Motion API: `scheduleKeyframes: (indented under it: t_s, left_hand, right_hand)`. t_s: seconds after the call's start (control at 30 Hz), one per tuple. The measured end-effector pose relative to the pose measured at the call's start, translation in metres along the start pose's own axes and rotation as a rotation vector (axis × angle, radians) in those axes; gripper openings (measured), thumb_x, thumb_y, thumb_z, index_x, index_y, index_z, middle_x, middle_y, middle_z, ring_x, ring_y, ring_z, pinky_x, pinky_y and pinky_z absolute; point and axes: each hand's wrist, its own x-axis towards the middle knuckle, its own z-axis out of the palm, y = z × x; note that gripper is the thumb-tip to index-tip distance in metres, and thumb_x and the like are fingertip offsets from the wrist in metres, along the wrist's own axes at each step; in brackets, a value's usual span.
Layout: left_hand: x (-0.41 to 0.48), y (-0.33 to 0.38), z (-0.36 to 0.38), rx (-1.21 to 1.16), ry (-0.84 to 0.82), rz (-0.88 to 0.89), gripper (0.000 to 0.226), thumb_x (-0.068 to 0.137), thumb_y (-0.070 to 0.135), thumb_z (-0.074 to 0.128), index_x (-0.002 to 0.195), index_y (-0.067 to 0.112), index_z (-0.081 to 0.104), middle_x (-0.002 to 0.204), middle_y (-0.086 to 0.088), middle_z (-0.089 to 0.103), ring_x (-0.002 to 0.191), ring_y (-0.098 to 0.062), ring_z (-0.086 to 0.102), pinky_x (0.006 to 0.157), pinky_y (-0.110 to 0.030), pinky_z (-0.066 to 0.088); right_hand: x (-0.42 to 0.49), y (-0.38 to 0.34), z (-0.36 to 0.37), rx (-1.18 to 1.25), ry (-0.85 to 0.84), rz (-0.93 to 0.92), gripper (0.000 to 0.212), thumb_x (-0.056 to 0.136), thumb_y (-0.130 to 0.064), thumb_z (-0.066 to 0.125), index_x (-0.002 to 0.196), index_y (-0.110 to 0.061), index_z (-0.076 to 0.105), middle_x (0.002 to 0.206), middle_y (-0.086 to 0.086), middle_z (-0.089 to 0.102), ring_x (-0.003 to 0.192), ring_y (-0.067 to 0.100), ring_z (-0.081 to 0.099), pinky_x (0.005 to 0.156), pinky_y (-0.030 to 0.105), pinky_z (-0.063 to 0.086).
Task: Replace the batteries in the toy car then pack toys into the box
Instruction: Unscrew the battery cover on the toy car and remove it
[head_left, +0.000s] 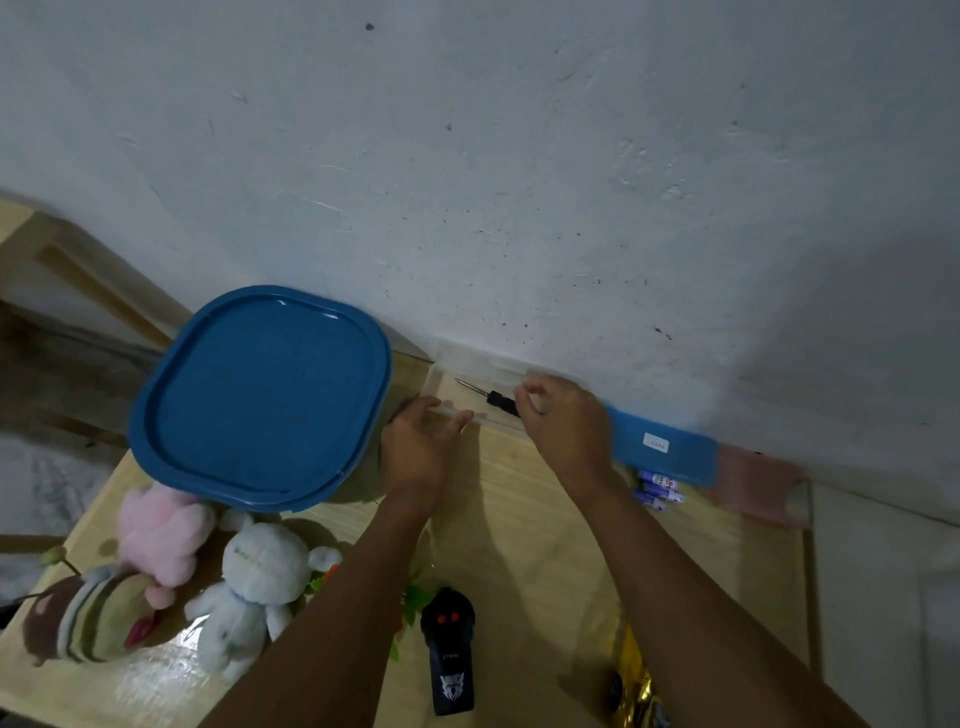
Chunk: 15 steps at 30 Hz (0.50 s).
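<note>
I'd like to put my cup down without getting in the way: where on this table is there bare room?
The bare wood between the two forearms, from the black remote up to the clear tray, is free. The left side is crowded with plush toys and the blue lid. Batteries and a gold toy car line the right.

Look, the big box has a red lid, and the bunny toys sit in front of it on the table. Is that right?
Not quite. The head view shows the big box's lid is blue, not red. The rest holds: the pink bunny and white bunny sit in front of it on the table.
</note>
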Motion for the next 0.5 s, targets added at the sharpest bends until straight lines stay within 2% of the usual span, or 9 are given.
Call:
scheduleKeyframes:
  t_s: [0.1,0.17,0.2,0.3,0.4,0.5]
  left_hand:
    - [0.002,0.003,0.000,0.010,-0.004,-0.027,0.053,0.076,0.044,0.079,0.119,0.015,0.066,0.121,-0.007,0.066,0.112,-0.023,0.060,0.097,-0.041,0.053]
    - [0.003,0.004,-0.001,0.007,-0.011,-0.044,0.053,0.076,0.043,0.079,0.119,0.014,0.066,0.121,-0.008,0.065,0.113,-0.024,0.060,0.098,-0.040,0.052]
    - [0.003,0.004,-0.001,0.008,-0.015,-0.045,0.053,0.076,0.043,0.079,0.119,0.014,0.066,0.121,-0.007,0.065,0.113,-0.024,0.060,0.098,-0.040,0.051]
    - [0.004,0.006,-0.001,0.019,-0.022,-0.052,0.053,0.076,0.044,0.079,0.118,0.015,0.066,0.122,-0.007,0.065,0.113,-0.024,0.060,0.097,-0.041,0.052]
    - [0.004,0.007,-0.001,0.036,-0.019,-0.048,0.053,0.076,0.045,0.078,0.118,0.015,0.066,0.122,-0.007,0.064,0.113,-0.024,0.059,0.096,-0.041,0.051]
    - [0.003,0.008,-0.003,0.033,-0.025,-0.044,0.052,0.077,0.045,0.077,0.118,0.016,0.065,0.122,-0.006,0.064,0.113,-0.024,0.059,0.095,-0.039,0.051]
  right_hand:
    - [0.000,0.004,0.005,-0.132,-0.207,-0.044,0.021,0.090,-0.034,0.064,0.105,-0.024,0.074,0.095,-0.004,0.075,0.086,0.014,0.069,0.069,0.027,0.054]
    - [0.005,0.005,0.008,-0.256,-0.316,-0.063,0.020,0.090,-0.038,0.062,0.104,-0.027,0.072,0.093,-0.006,0.073,0.088,0.015,0.067,0.064,0.026,0.047]
    - [0.009,0.004,0.009,-0.289,-0.341,-0.063,0.020,0.089,-0.038,0.063,0.103,-0.027,0.072,0.093,-0.006,0.072,0.089,0.015,0.066,0.063,0.025,0.043]
    - [0.019,0.000,0.011,-0.310,-0.396,-0.058,0.021,0.086,-0.038,0.069,0.101,-0.025,0.074,0.093,-0.003,0.073,0.089,0.016,0.067,0.068,0.026,0.048]
    - [0.023,-0.004,0.009,-0.347,-0.461,-0.068,0.020,0.087,-0.038,0.068,0.100,-0.023,0.074,0.091,-0.001,0.073,0.085,0.016,0.067,0.064,0.024,0.043]
    - [0.021,-0.003,0.004,-0.308,-0.455,-0.051,0.020,0.089,-0.037,0.064,0.101,-0.023,0.072,0.093,-0.002,0.072,0.087,0.019,0.068,0.069,0.027,0.049]
